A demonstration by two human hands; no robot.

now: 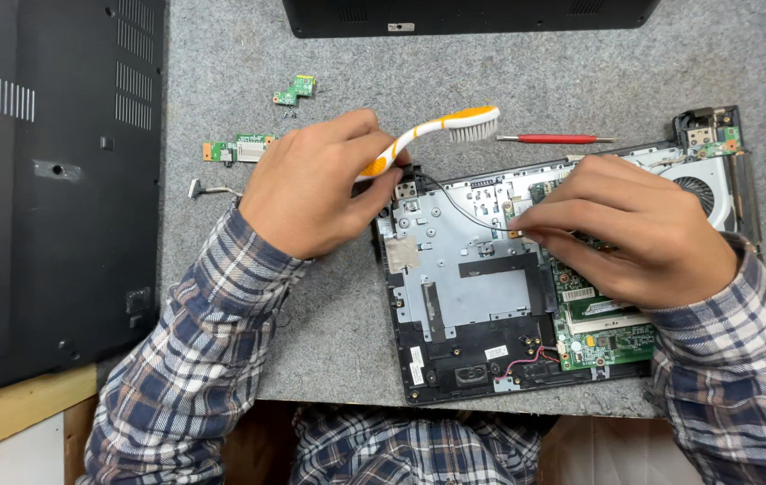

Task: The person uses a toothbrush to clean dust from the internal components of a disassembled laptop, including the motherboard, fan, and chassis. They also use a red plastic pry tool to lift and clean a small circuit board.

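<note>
Head view: left hand [311, 184] grips toothbrush [428, 135]; right hand [634, 224] on opened laptop [455, 296].

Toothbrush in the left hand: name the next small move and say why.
Probably swing the toothbrush down onto the open laptop: the left hand holds its bristles up off the board, while the right hand fingers press by the black cable.

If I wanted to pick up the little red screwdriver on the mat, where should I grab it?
Grab the red screwdriver by its thick red handle, probably from straight above with your fingers on its two long sides. It lies flat on the grey mat, with its thin metal tip pointing right toward the open laptop. The handle is the fattest part, and there is bare mat around it, just past the toothbrush bristles.
</note>
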